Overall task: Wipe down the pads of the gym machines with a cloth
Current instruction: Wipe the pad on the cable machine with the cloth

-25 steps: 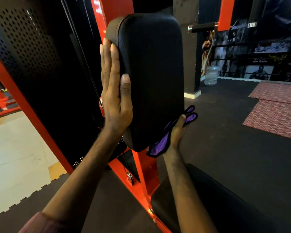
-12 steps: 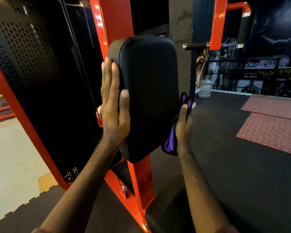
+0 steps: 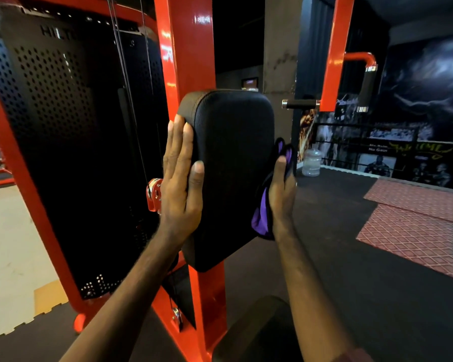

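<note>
Faintly, "HILT" on black shroud (image 3: pixel 50 100); right hand (image 3: pixel 281 194) presses cloth (image 3: pixel 262 218).

Back pad (image 3: pixel 230 176) mounted before upright post (image 3: pixel 186 53). Left hand (image 3: pixel 179 184) flat against pad's left edge; right hand (image 3: pixel 281 197) on its right edge, cloth (image 3: pixel 263 218) sandwiched between. Seat pad (image 3: pixel 256 333) below. Water jug (image 3: pixel 311 163) behind, right.

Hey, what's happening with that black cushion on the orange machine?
A person is cleaning a gym machine. The left hand lies flat against the left edge of the upright black pad, steadying it. The right hand presses a purple cloth against the pad's right edge with straight fingers. The pad is mounted on the orange frame; a black seat sits below.
</note>
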